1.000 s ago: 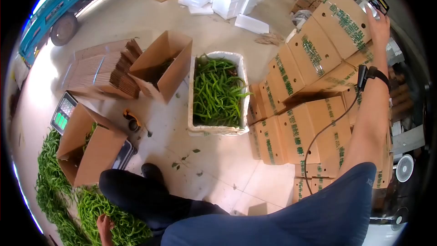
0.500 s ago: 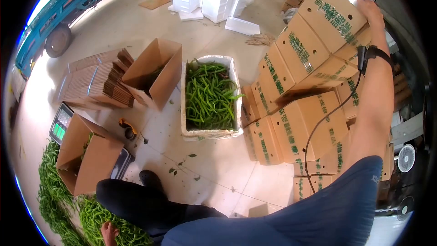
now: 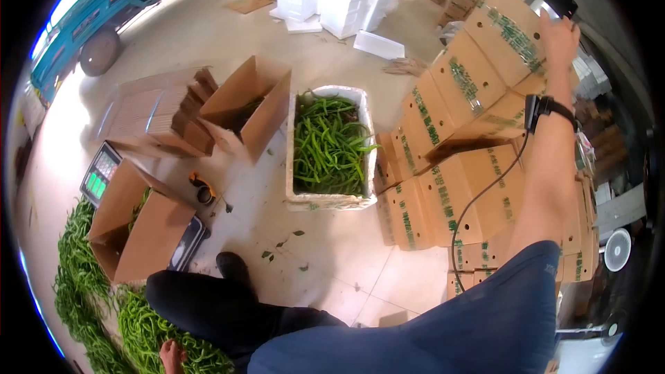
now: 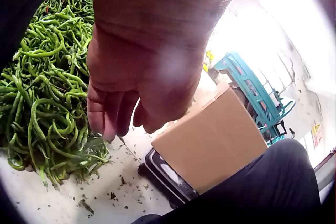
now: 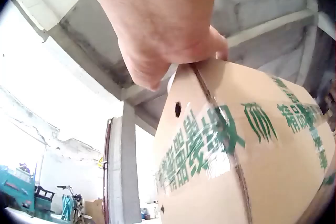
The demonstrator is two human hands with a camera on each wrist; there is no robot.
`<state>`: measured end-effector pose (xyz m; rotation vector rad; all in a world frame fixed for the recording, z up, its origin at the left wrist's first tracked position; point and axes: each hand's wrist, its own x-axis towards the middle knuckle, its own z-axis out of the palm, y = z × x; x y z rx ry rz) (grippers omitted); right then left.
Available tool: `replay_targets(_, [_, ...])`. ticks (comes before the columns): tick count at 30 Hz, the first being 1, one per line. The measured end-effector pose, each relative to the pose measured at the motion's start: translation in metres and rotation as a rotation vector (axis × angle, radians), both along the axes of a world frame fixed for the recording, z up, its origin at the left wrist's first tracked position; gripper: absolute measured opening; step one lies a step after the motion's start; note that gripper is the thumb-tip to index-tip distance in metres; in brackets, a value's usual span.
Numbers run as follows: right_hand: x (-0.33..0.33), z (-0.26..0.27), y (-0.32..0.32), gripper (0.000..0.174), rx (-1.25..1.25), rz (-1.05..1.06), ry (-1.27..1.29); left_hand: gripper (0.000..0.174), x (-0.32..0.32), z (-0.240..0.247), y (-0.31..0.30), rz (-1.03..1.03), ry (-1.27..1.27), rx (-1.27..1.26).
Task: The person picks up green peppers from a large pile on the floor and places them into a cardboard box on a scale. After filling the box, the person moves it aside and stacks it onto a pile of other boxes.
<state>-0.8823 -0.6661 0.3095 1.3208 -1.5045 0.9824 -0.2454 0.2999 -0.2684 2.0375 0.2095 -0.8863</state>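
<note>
Right side: the right hand (image 3: pixel 559 43) is stretched out to the top of the carton stack and appears to touch the upper edge of the topmost carton (image 5: pixel 278 145). A dark flat object (image 3: pixel 561 2) shows just beyond the fingertips in the head view; what it is, and whether the fingers grip it, cannot be told. The right wrist view shows the thumb side and the fingers on either side of the carton's corner, with the fingertips mostly hidden.

Left side: the left hand (image 4: pixel 144 85) hangs with loose, slightly bent fingers beside the green pepper pile (image 4: pixel 52 98). No item is visible in it.

Station: an open carton (image 3: pixel 149 246) sits on the scale (image 3: pixel 104 172), with some peppers visible inside. An orange tape dispenser (image 3: pixel 202 190) lies on the floor near it; a white foam box (image 3: pixel 332 202) full of peppers stands farther off.

Step in hand (judgement): a reach to the stack top, either to handle the dark object or to steady the top carton; the pictures do not settle which. Filling by weight looks like the wider work, and the carton on the scale is not yet closed.

Next move (judgement): calls for a secure pinch on the object or a clean release from the edge, without pushing the top carton, since the stack looks uneven.
</note>
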Motion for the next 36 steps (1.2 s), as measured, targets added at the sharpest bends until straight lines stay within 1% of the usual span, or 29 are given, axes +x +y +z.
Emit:
replay_targets(1, [-0.003, -0.002, 0.002, 0.080, -0.062, -0.037, 0.099, 0.033, 0.007, -0.021, 0.032, -0.040, 0.005, -0.061])
replay_targets(2, [0.007, -0.008, 0.005, 0.073, -0.066, -0.037, 0.144, 0.027, -0.019, 0.031, -0.009, -0.015, -0.035, 0.126])
replay_targets(4, [0.036, -0.028, 0.038, 0.060, 0.034, 0.011, 0.209, 0.023, -0.024, 0.037, 0.009, -0.159, -0.077, -0.067])
replay_targets(5, [0.056, -0.039, 0.053, 0.054, 0.072, 0.067, 0.235, 0.024, -0.036, 0.051, -0.005, -0.065, -0.124, -0.042])
replay_targets(6, [0.079, -0.054, 0.067, 0.049, 0.112, 0.135, 0.266, 0.025, -0.035, 0.046, 0.003, -0.036, -0.175, 0.037])
replay_targets(7, [0.097, -0.072, 0.065, 0.048, -0.002, 0.225, 0.274, 0.026, -0.042, 0.062, 0.000, -0.065, -0.219, 0.055])
replay_targets(8, [0.115, -0.089, 0.068, 0.046, -0.043, 0.312, 0.343, 0.027, -0.038, 0.051, 0.017, -0.029, -0.206, 0.007])
replay_targets(9, [0.138, -0.105, 0.076, 0.044, -0.089, 0.395, 0.410, 0.028, -0.040, 0.059, 0.022, 0.002, -0.180, -0.023])
replay_targets(10, [0.167, -0.124, 0.090, 0.042, 0.052, 0.505, 0.370, 0.029, -0.044, 0.065, 0.021, 0.136, -0.171, -0.038])
replay_targets(12, [0.227, -0.169, 0.132, 0.038, 0.337, 0.701, 0.317, 0.033, -0.043, 0.062, 0.041, 0.260, -0.224, -0.098])
replay_targets(14, [0.288, -0.223, 0.180, 0.031, 0.470, 0.928, 0.381, 0.030, -0.039, 0.056, 0.073, 0.303, -0.298, -0.215])
replay_targets(15, [0.317, -0.254, 0.201, 0.030, 0.613, 1.089, 0.385, 0.028, -0.037, 0.064, 0.082, 0.378, -0.294, -0.208])
replay_targets(16, [0.345, -0.276, 0.224, 0.029, 0.760, 1.245, 0.394, 0.029, -0.037, 0.084, 0.083, 0.432, -0.347, -0.096])
replay_targets(18, [0.406, -0.286, 0.337, 0.029, 0.971, 1.401, 0.499, 0.040, -0.030, 0.108, 0.116, 0.511, -0.424, -0.011])
replay_targets(19, [0.432, -0.295, 0.377, 0.031, 1.060, 1.481, 0.523, 0.042, -0.024, 0.121, 0.134, 0.580, -0.484, -0.001])
replay_targets(21, [0.481, -0.302, 0.451, 0.036, 1.065, 1.706, 0.680, 0.037, -0.011, 0.147, 0.176, 0.761, -0.594, -0.112])
replay_targets(22, [0.506, -0.302, 0.488, 0.039, 1.167, 1.692, 0.751, 0.027, -0.003, 0.151, 0.204, 0.857, -0.661, -0.275])
replay_targets(23, [0.529, -0.295, 0.531, 0.041, 1.186, 1.714, 0.861, 0.025, -0.013, 0.192, 0.190, 0.953, -0.718, -0.261])
replay_targets(24, [0.551, -0.289, 0.574, 0.043, 1.201, 1.730, 0.974, 0.038, -0.007, 0.187, 0.217, 0.946, -0.780, -0.417])
replay_targets(25, [0.574, -0.292, 0.611, 0.044, 1.122, 1.807, 1.093, 0.042, -0.010, 0.191, 0.235, 0.949, -0.799, -0.487])
replay_targets(26, [0.597, -0.298, 0.647, 0.045, 1.039, 1.879, 1.214, 0.040, -0.020, 0.195, 0.246, 0.964, -0.833, -0.501])
replay_targets(27, [0.620, -0.305, 0.681, 0.048, 1.040, 1.918, 1.357, 0.038, -0.028, 0.195, 0.257, 0.977, -0.864, -0.512])
replay_targets(28, [0.639, -0.318, 0.716, 0.053, 1.044, 1.943, 1.448, 0.035, -0.035, 0.190, 0.274, 0.984, -0.797, -0.470])
replay_targets(29, [0.655, -0.324, 0.757, 0.061, 1.133, 1.863, 1.609, 0.033, -0.041, 0.183, 0.290, 0.992, -0.731, -0.430])
replay_targets(30, [0.678, -0.353, 0.782, 0.069, 1.118, 1.877, 1.751, 0.031, -0.047, 0.181, 0.303, 0.995, -0.662, -0.388])
replay_targets(31, [0.698, -0.378, 0.811, 0.076, 1.322, 1.740, 1.869, 0.028, -0.054, 0.189, 0.307, 0.964, -0.662, -0.333])
replay_targets(32, [0.713, -0.401, 0.839, 0.086, 1.344, 1.622, 1.991, 0.029, -0.058, 0.194, 0.315, 0.960, -0.696, -0.304])
replay_targets(34, [0.739, -0.471, 0.867, 0.095, 1.238, 1.702, 2.075, 0.031, -0.062, 0.203, 0.318, 0.921, -0.757, -0.235])
replay_targets(36, [0.758, -0.559, 0.874, 0.103, 1.312, 1.598, 1.944, 0.032, -0.067, 0.200, 0.324, 0.882, -0.785, -0.226])
